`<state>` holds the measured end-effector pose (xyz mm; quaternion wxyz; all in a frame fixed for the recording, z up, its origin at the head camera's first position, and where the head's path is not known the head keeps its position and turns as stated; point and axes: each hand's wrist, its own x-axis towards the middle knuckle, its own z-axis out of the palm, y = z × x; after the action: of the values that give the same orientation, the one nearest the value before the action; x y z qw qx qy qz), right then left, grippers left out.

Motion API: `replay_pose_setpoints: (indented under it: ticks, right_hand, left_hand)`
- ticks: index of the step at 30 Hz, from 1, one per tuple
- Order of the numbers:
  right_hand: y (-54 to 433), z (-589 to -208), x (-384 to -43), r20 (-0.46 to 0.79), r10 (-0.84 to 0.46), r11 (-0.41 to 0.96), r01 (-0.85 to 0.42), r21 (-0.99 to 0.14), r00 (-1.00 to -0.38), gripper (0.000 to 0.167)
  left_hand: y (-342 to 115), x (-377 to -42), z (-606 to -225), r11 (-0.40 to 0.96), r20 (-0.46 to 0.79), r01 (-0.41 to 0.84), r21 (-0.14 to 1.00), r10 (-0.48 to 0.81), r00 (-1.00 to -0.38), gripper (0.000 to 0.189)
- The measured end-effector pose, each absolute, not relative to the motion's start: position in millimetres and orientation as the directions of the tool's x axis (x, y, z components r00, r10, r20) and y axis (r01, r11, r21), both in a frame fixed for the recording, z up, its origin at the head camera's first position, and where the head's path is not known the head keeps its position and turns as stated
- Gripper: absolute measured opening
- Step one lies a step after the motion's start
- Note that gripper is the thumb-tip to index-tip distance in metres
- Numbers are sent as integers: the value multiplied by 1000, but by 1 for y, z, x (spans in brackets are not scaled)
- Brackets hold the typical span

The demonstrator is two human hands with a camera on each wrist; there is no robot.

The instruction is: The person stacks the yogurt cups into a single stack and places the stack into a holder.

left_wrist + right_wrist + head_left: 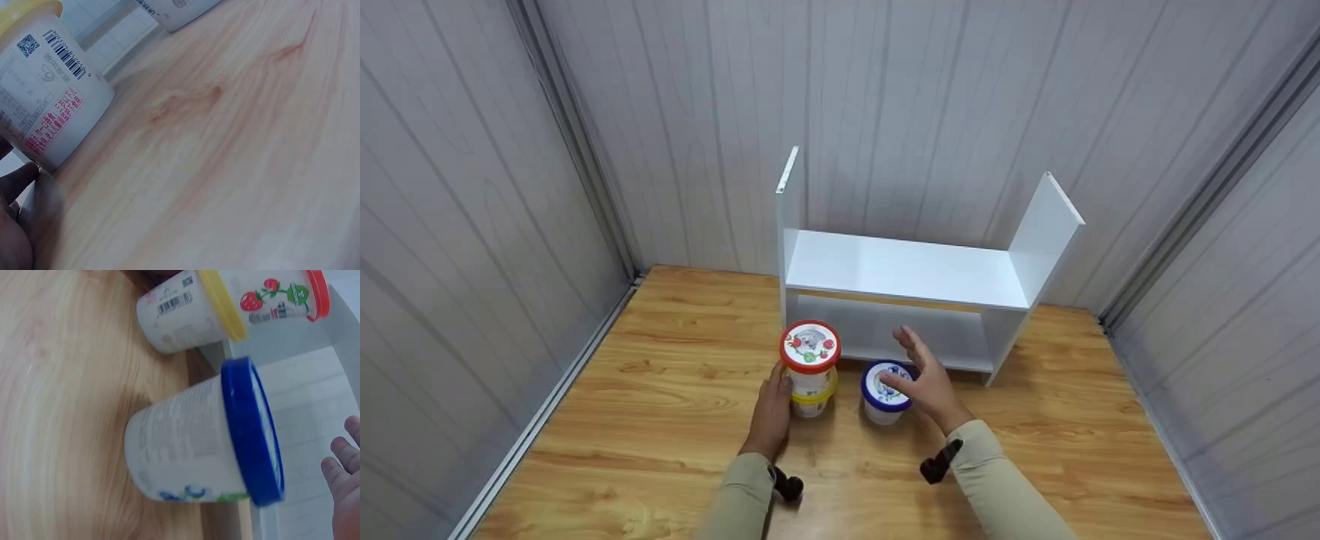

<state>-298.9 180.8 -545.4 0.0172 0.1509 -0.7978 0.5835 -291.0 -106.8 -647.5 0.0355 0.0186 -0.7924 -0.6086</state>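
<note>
A white tub with a red lid (810, 346) and strawberry prints stands upright on a tub with a yellow lid (813, 407), in front of the shelf's left end. My left hand (771, 412) is at the left side of this stack, its fingers extended along it. In the left wrist view a fingertip (25, 174) is right at the base of the yellow-lidded tub. To the right, a blue-lidded tub (197, 439) with blue fruit prints stands upright on the wooden surface. My right hand (931, 386) is just beside and over its lid, fingers spread and holding nothing.
A white two-level shelf (907, 270) with tall side panels stands behind the tubs, near the back wall (720, 135). Wooden surface (660, 390) extends around the tubs to left and right. Panelled walls enclose both sides.
</note>
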Motion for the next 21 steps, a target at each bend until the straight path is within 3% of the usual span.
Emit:
replay_pose_setpoints:
  ticks: [21]
  right_hand:
    - [202, -581, -296, 173, -218, 255, -227, -940, -961, 95]
  left_hand:
    - [-107, -293, -648, 252, -2, -23, 967, -81, -997, 75]
